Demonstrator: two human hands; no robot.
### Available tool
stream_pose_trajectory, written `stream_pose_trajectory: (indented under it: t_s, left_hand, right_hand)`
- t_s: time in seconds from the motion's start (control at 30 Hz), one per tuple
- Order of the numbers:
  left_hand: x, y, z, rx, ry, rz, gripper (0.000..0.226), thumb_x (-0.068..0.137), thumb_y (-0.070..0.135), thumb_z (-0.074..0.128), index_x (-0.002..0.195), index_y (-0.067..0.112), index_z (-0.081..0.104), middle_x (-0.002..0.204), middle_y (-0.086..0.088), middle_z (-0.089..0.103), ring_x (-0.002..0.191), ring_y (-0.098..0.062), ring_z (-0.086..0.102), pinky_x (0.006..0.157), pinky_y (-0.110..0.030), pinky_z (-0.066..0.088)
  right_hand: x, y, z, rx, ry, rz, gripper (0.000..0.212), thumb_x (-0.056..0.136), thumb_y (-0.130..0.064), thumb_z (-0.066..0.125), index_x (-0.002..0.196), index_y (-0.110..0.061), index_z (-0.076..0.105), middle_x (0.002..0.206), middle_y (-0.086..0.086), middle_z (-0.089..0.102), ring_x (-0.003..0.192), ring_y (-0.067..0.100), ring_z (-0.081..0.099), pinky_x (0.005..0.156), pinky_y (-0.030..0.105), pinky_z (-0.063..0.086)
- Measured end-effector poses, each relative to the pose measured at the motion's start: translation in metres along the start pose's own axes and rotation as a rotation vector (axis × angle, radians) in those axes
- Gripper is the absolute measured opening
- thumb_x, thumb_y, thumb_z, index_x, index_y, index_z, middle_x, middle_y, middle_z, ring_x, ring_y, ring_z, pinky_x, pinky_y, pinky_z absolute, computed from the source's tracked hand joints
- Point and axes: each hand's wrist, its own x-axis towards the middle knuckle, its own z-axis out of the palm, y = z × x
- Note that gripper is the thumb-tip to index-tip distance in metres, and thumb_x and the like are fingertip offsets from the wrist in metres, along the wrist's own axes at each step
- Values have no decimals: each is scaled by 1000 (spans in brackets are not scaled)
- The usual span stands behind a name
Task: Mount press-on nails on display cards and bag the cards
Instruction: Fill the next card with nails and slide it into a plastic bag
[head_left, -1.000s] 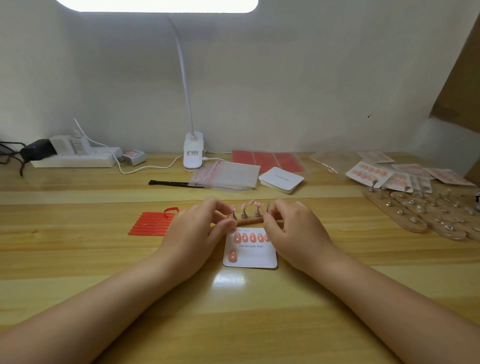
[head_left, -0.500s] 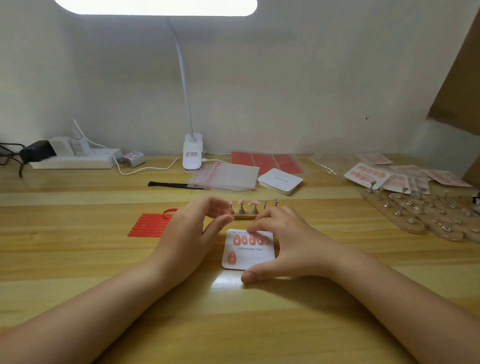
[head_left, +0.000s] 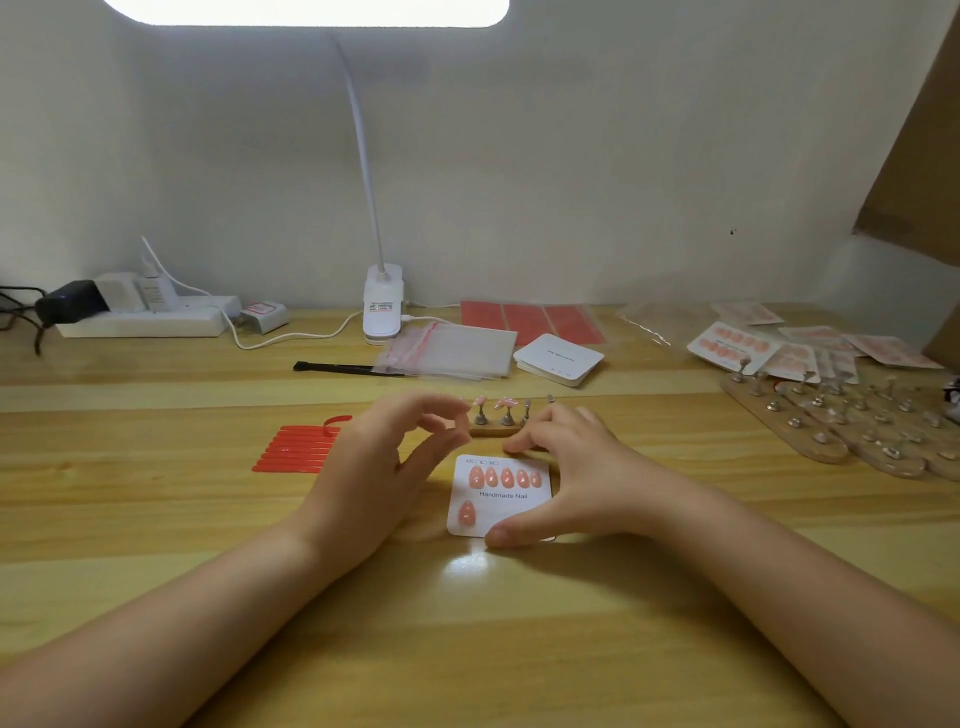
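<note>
Mid-mounting here: I'm steadying the display card (head_left: 500, 493) with my right hand (head_left: 566, 467), fingers spread, thumb on its near edge. My left hand (head_left: 384, 467) is pinching something tiny, probably a nail (head_left: 459, 425) off the stand (head_left: 496, 420). Next it's needing careful placement beside the lone bottom-row nail.
</note>
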Motion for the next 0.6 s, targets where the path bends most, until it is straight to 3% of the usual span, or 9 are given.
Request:
stream_pose_trajectory:
  t_s: [0.2,0.37,0.5,0.6]
  left_hand:
    - [-1,-1,1,0,60,62,20,87,32,57,106,32,61,99,24,61,91,3,59,79,-9,46]
    - [2,-1,2,2,-9,-94,12,89,37,55,101,38,58,97,25,63,95,3,59,80,-15,47]
    - [5,-6,6,36,-99,-212,13,93,30,57,96,42,54,99,25,62,98,2,58,86,-30,49]
    - [6,-10,7,5,-179,-281,8,94,34,56,94,41,54,100,22,65,98,4,59,87,-33,49]
  right_hand:
    - [1,1,1,10,17,-7,88,55,-72,75,130,-34,49,122,-15,36,120,5,27,104,31,31]
    - [3,2,3,21,38,-6,80,57,-69,75,124,-34,50,115,-16,39,115,5,29,102,31,35]
    - [2,2,6,16,77,-28,72,55,-68,75,111,-37,42,108,-19,38,108,4,32,97,29,39]
    - [0,0,8,12,161,-54,76,56,-65,75,116,-33,42,111,-18,37,111,4,31,98,27,36]
